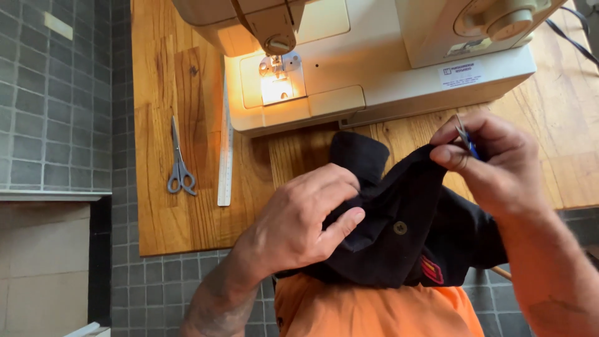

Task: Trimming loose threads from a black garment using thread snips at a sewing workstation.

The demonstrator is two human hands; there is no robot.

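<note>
While left hand clamps black garment from left, right hand pinches small blue-handled tool at fabric's upper-right edge.

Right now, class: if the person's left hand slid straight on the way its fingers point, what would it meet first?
The left hand points rightward and already grips the black garment. Going on, it would press deeper into that cloth, towards its small round button; depth is hard to judge.
</note>
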